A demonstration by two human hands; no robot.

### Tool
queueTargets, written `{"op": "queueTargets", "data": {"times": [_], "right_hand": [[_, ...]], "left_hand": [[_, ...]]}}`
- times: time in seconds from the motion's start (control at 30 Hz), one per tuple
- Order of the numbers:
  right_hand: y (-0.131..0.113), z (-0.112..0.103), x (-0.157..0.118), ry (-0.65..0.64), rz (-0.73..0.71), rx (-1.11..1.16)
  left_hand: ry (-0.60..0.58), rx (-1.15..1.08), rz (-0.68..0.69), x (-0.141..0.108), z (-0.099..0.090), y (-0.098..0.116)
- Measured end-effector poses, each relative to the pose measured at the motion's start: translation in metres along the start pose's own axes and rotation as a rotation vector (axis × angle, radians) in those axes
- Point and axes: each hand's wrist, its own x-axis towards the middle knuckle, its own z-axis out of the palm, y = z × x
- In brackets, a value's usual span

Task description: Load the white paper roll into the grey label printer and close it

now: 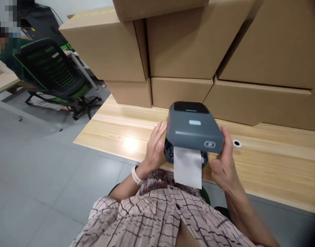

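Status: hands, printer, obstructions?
Right hand gripping printer at right front corner; left hand at left side. Printer partly open, paper hanging out front. Cardboard boxes stacked behind.

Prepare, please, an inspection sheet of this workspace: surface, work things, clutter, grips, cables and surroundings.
Surface: wood-grain table, with a bright glare spot on its left part.
Job's things: grey printer, its cover apparently raised; white paper hangs from the front.
Clutter: small white round item with dark centre, right of the printer.
Grips: left hand open at the printer's left side; right hand holds the cover's right front corner.
Cables: nothing seen at the printer.
Surroundings: stacked cardboard boxes behind; seated person and office chair at left; tiled floor.
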Motion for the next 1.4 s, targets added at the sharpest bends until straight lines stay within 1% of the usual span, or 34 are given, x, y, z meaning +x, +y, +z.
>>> {"op": "queueTargets", "data": {"times": [0.07,0.1,0.13,0.17,0.23,0.3,0.37,0.43,0.53,0.6,0.67,0.73,0.77,0.8,0.83,0.87,0.93,1.0,1.07,1.1,1.13,1.17,1.23,1.27,1.33,1.4], "right_hand": [[-0.009,-0.006,0.037,0.077,-0.141,-0.061],[-0.011,-0.008,0.058,0.112,-0.198,-0.065],[-0.013,-0.010,0.078,0.139,-0.243,-0.057],[-0.014,-0.010,0.098,0.164,-0.270,-0.040],[-0.013,-0.011,0.133,0.216,-0.280,-0.011],[-0.013,-0.011,0.163,0.253,-0.254,-0.021],[-0.012,-0.012,0.187,0.241,-0.200,-0.091],[-0.010,-0.013,0.207,0.188,-0.136,-0.178],[-0.005,-0.014,0.228,0.106,-0.036,-0.257],[0.000,-0.014,0.233,0.099,-0.036,-0.263],[0.002,-0.012,0.225,0.175,-0.141,-0.312],[0.003,-0.009,0.206,0.305,-0.310,-0.396],[0.003,-0.008,0.194,0.328,-0.386,-0.427],[0.003,-0.005,0.181,0.288,-0.438,-0.439],[0.003,-0.003,0.169,0.178,-0.461,-0.431],[0.005,0.000,0.158,0.013,-0.455,-0.409],[0.009,0.005,0.146,-0.348,-0.370,-0.371],[0.016,0.011,0.145,-0.626,-0.265,-0.381],[0.022,0.019,0.152,-0.829,-0.199,-0.442],[0.024,0.023,0.156,-0.907,-0.181,-0.486],[0.024,0.027,0.160,-0.962,-0.169,-0.529],[0.024,0.030,0.164,-0.990,-0.157,-0.563],[0.020,0.031,0.168,-0.999,-0.124,-0.571],[0.017,0.028,0.170,-0.999,-0.103,-0.536],[0.011,0.013,0.170,-1.004,-0.067,-0.406],[0.007,-0.012,0.169,-0.975,-0.060,-0.241]], "left_hand": [[0.096,-0.050,0.007,0.025,0.000,-0.006],[0.141,-0.066,-0.014,0.036,0.002,-0.011],[0.163,-0.068,-0.062,0.045,0.004,-0.017],[0.156,-0.058,-0.124,0.051,0.007,-0.023],[0.093,-0.006,-0.247,0.058,0.012,-0.033],[0.006,0.059,-0.335,0.059,0.015,-0.037],[-0.089,0.107,-0.401,0.060,0.013,-0.034],[-0.194,0.156,-0.467,0.062,0.009,-0.027],[-0.327,0.259,-0.527,0.070,0.002,-0.014],[-0.378,0.328,-0.536,0.076,0.000,-0.008],[-0.408,0.404,-0.529,0.080,0.001,-0.005],[-0.432,0.486,-0.511,0.083,0.002,-0.003],[-0.444,0.521,-0.499,0.083,0.003,-0.002],[-0.454,0.548,-0.485,0.084,0.003,-0.002],[-0.461,0.564,-0.471,0.084,0.004,-0.001],[-0.464,0.572,-0.461,0.084,0.004,-0.001],[-0.463,0.572,-0.456,0.084,0.004,0.001],[-0.457,0.562,-0.463,0.084,0.003,0.002],[-0.452,0.555,-0.470,0.084,0.003,0.002],[-0.453,0.551,-0.474,0.084,0.003,0.002],[-0.456,0.549,-0.479,0.084,0.003,0.001],[-0.460,0.548,-0.484,0.084,0.004,0.001],[-0.462,0.547,-0.491,0.084,0.004,-0.001],[-0.461,0.544,-0.491,0.084,0.004,-0.001],[-0.451,0.534,-0.491,0.083,0.004,-0.002],[-0.437,0.511,-0.494,0.083,0.004,-0.003]]}}
